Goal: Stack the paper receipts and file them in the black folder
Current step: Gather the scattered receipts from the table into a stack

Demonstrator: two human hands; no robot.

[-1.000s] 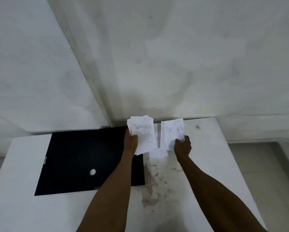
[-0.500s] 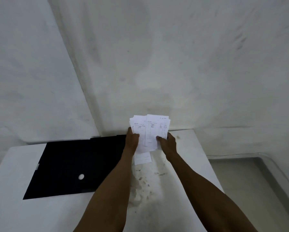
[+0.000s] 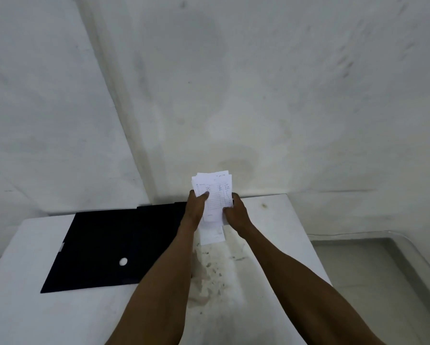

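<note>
A stack of white paper receipts (image 3: 215,192) stands upright above the far part of the white table (image 3: 34,314). My left hand (image 3: 196,207) grips its left edge, thumb across the front sheet. My right hand (image 3: 235,211) holds its right edge. One more receipt (image 3: 212,236) lies flat on the table just below the stack, between my wrists. The black folder (image 3: 109,245) lies flat and closed on the table to the left, with a small white round spot on its cover. My left forearm crosses its right edge.
Stains and dark specks (image 3: 209,270) mark the tabletop between my forearms. Grey-white walls meet in a corner (image 3: 124,120) behind the table. A floor with a raised curb (image 3: 408,250) lies to the right of the table.
My right hand has brought its receipts leftward and merged them with the left hand's bundle, so both hands now hold a single stack. The view has shifted slightly.
</note>
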